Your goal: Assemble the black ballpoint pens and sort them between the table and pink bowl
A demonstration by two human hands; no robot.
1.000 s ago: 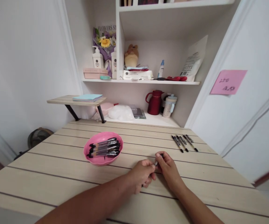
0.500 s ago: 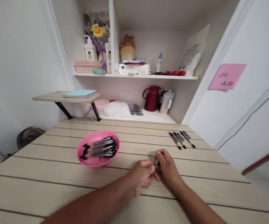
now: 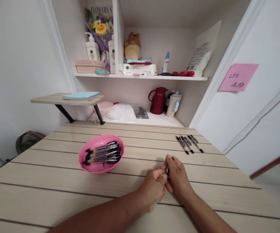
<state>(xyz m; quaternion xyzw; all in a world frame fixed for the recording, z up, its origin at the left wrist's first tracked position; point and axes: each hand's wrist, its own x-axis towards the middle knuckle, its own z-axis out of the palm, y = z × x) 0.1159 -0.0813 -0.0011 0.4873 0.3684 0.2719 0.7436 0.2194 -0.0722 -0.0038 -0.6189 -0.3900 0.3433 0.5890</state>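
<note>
Close together above the tabletop, both my hands grip one pen [image 3: 167,169]. My left hand [image 3: 152,186] is closed around its near part, while my right hand [image 3: 178,174] pinches the upper part. Only a short dark and clear stretch of the pen shows between the fingers. To the left stands a pink bowl [image 3: 88,144] with a wavy rim, holding several black-capped clear pens [image 3: 103,154]. Beyond my right hand, several pens [image 3: 187,144] lie side by side on the table, slanting the same way.
The slatted wooden table [image 3: 64,184] meets a white shelf unit at the back. A small raised stand [image 3: 45,98] with paper on top is at the back left. A red jug [image 3: 157,101] and a pale cup [image 3: 174,105] stand under the shelf. A pink note [image 3: 239,77] hangs at right.
Both hands have shifted slightly right with the pen between them. My left hand has moved closer to my right, covering more of the pen. The bowl and the laid-out pens stay put.
</note>
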